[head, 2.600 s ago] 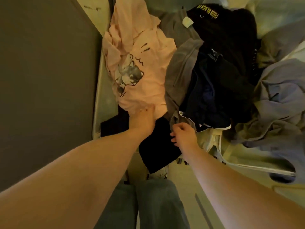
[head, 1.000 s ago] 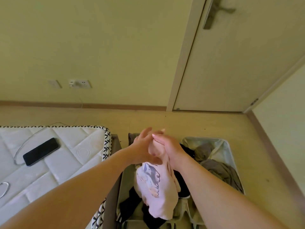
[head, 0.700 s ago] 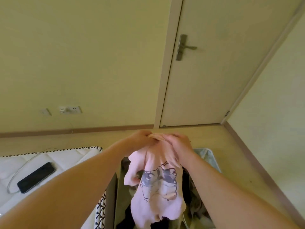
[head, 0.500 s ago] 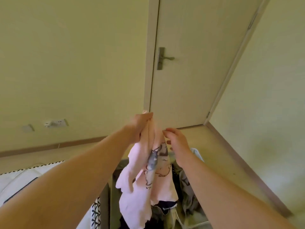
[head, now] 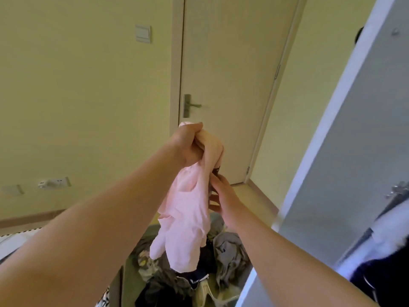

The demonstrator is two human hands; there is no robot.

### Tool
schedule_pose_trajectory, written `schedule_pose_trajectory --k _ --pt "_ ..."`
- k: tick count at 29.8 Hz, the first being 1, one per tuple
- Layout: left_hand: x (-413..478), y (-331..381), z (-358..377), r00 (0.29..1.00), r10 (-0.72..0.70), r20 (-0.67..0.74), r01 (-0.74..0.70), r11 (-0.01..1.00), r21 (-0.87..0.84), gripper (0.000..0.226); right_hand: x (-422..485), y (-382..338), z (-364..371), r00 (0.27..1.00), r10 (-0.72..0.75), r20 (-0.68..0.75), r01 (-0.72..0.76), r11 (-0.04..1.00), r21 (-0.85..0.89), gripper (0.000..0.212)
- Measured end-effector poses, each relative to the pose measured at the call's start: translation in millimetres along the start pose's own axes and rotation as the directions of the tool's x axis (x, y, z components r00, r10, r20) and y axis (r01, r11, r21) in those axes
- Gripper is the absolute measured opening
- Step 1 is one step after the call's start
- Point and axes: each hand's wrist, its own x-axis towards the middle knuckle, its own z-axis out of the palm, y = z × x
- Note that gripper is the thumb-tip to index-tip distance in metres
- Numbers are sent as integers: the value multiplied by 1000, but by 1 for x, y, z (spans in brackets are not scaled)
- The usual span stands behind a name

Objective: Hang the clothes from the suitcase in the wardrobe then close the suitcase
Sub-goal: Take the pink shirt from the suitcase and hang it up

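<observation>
A pink T-shirt hangs bunched in the air in front of me. My left hand is shut on its top end at chest height. My right hand rests against the shirt's right side lower down, fingers spread on the cloth. Below, the open suitcase holds a heap of dark and grey clothes. The grey wardrobe door stands open at the right, with dark and white garments hanging behind its edge.
A closed room door with a metal handle faces me. A light switch and wall sockets are on the left wall. The mattress corner shows at the lower left.
I lifted the pink shirt out of the suitcase and raised it. My view turned up and right, bringing the wardrobe door in. My right hand slid down from the top of the shirt.
</observation>
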Motion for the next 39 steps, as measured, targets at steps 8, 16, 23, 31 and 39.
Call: schedule_pose_trajectory --k 8,16,23,31,39 --pt "-71 -35 30 999 3 -45 6 979 202 28 -91 6 -46 961 10 -276 -68 977 -201 24" --pt "-111 -25 65 987 150 62 -156 784 601 20 -156 -37 -92 924 0 -383 -83 977 -199 15" --pt "-154 -43 128 743 -209 636 -614 165 772 11 -187 -57 -110 933 -137 -332 26 948 -316 74" --pt "-146 -43 145 775 -49 630 -573 -474 669 25 -210 -56 -134 805 -239 -544 47 938 -342 19" --pt "-140 -79 160 950 -43 310 -226 591 774 23 -213 -36 -124 721 -209 -660 188 977 -104 25"
